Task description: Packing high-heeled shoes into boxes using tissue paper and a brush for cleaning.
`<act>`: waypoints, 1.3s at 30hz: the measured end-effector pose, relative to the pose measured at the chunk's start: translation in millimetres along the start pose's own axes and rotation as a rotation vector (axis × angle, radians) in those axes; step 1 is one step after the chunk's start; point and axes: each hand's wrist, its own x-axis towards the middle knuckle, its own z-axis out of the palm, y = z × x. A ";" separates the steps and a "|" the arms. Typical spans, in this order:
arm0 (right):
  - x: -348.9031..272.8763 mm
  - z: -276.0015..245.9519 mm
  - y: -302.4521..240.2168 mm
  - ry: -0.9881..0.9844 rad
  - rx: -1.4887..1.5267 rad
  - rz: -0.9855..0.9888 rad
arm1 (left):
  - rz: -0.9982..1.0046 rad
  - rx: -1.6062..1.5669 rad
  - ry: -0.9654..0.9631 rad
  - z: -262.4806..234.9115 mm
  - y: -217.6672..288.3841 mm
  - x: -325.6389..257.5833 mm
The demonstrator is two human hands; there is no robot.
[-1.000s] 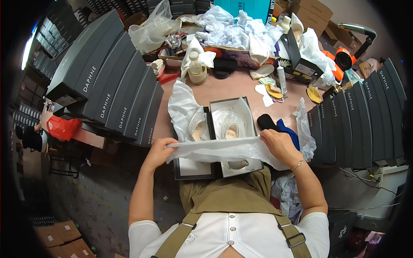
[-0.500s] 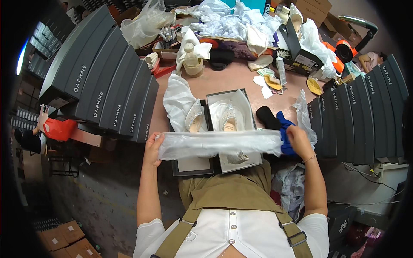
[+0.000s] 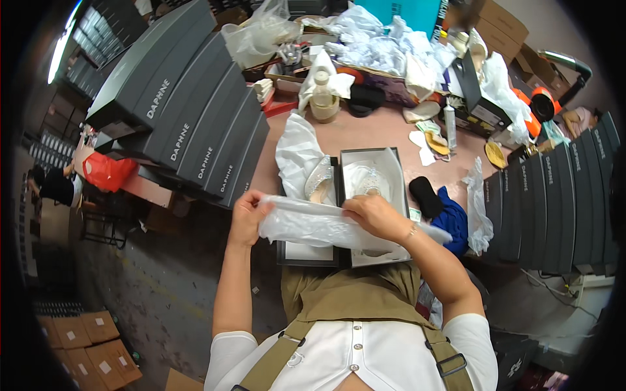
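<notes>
A long strip of translucent white tissue or thin plastic (image 3: 303,225) stretches across in front of me. My left hand (image 3: 249,218) pinches its left end. Partway along it, my right hand (image 3: 378,216) grips the sheet with closed fingers, and the loose right end trails past the wrist. Below the strip lies an open dark shoebox (image 3: 401,166) with white lining. In it sits a sparkly pale shoe (image 3: 366,182), partly hidden by my right hand. The box's other half (image 3: 310,256), at its left, holds a second sparkly shoe (image 3: 319,177) on crumpled white paper (image 3: 297,150).
Stacked dark shoeboxes rise at the left (image 3: 189,124) and right (image 3: 548,195). A blue cloth (image 3: 452,218) and a black rounded object (image 3: 426,197) lie right of the open box. Farther back are a bottle (image 3: 321,88), a white tube (image 3: 450,124) and a crumpled paper heap (image 3: 378,42).
My right hand has moved left from the strip's right end to its middle, over the right shoe. The taut strip now hangs looser, its right end free. The view has shifted slightly.
</notes>
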 end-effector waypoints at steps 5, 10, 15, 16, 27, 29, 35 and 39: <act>-25.2 -17.7 -2.0 0.182 0.022 0.128 | 0.084 -0.248 0.073 -30.1 -0.3 -3.5; -11.1 -19.3 -29.2 0.267 0.001 0.113 | 0.018 -0.272 -0.001 96.1 -41.6 -38.8; -15.9 -36.2 -37.1 0.255 0.171 0.135 | -0.164 -0.465 0.219 133.4 -48.4 -13.8; -18.7 -44.8 -33.2 0.240 0.219 0.191 | -0.193 -0.516 0.220 137.4 -41.7 -12.6; -122.7 -29.2 -9.4 0.042 0.594 0.527 | 0.089 -0.283 0.500 114.1 -23.8 12.7; -155.8 -45.5 -2.5 0.070 0.498 0.541 | 0.124 -0.248 0.514 108.6 -23.2 16.5; -181.1 -83.6 16.6 0.254 0.049 0.544 | 0.142 -0.282 0.379 134.0 -38.5 17.1; -83.3 -66.7 -5.5 0.120 0.594 0.313 | 0.177 -0.143 0.171 162.3 -39.9 9.1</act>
